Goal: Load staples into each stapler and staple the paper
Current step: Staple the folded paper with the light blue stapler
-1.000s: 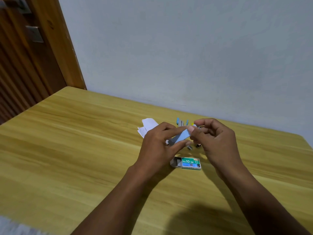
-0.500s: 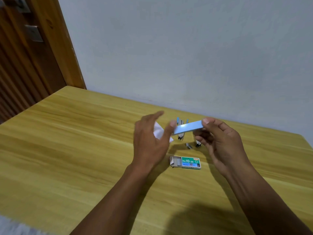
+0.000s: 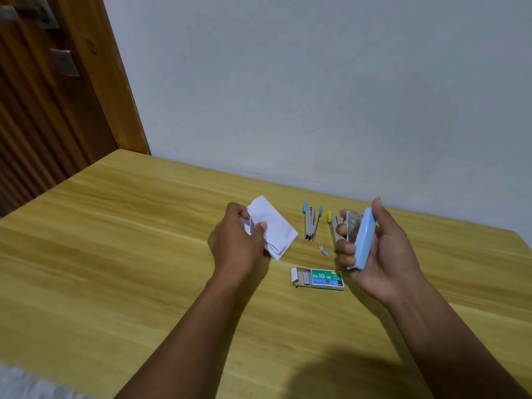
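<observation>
My right hand point(image 3: 383, 254) grips a light blue stapler point(image 3: 363, 240), held on end above the table with its metal side facing left. My left hand point(image 3: 237, 243) pinches the near-left edge of a folded white paper point(image 3: 273, 227) lying on the table. Between the hands lie a small stapler with a blue tip point(image 3: 311, 221), spread open, and a stapler with a yellow tip point(image 3: 331, 220), partly hidden behind my right fingers. A short strip of staples point(image 3: 324, 250) lies loose. A green staple box point(image 3: 319, 278) sits half slid open, showing grey staples.
The wooden table point(image 3: 115, 254) stretches wide to the left and toward me. A pale wall point(image 3: 316, 96) runs along its far edge. A brown wooden door point(image 3: 43, 96) stands at the far left, beyond the table's corner.
My left hand let go of the blue stapler and moved left onto the paper, pinching it. My right hand turned the stapler from level to upright and shifted right.
</observation>
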Motion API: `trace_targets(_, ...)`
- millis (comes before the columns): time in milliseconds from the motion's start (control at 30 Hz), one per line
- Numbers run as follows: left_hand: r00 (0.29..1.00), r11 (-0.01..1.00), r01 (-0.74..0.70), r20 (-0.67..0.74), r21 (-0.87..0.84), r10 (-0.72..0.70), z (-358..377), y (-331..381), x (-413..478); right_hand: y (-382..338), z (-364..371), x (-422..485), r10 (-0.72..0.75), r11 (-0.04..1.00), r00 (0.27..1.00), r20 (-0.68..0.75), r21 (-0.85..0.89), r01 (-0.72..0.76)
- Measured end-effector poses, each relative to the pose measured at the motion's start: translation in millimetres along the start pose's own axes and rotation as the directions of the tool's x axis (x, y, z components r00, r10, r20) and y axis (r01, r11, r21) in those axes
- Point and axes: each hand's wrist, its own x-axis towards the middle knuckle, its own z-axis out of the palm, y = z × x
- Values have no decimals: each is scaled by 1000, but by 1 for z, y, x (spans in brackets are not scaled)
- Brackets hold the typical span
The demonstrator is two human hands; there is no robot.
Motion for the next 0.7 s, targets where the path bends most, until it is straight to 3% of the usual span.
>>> trace_targets(133, 996, 847, 50, 88, -529, -4, -9, 10, 2, 0, 2, -1, -85, 891, 996, 38, -445, 93)
trace_targets(233, 983, 736, 83, 176, -672, 50, -14, 15, 5, -5, 12, -5, -156, 711, 982, 102, -679, 183)
trace_targets(333, 937, 640, 181, 329, -747, 119, -19, 20, 4, -12, 18, -7, -188, 590, 963, 193, -762, 268)
trace_targets(400, 904, 642, 209, 396, -738, 161, -19, 23, 1, -14, 22, -8, -193, 545, 951, 240, -780, 307)
trace_targets(500, 877, 672, 194, 432, -715, 207, -18, 26, -6, -9, 21, -5, -246, 575, 930, 273, -732, 367)
trace_targets(700, 844, 713, 219, 496, -666, 204, -16, 27, -8, 7, 12, 3, -346, 731, 925, 154, -573, 369)
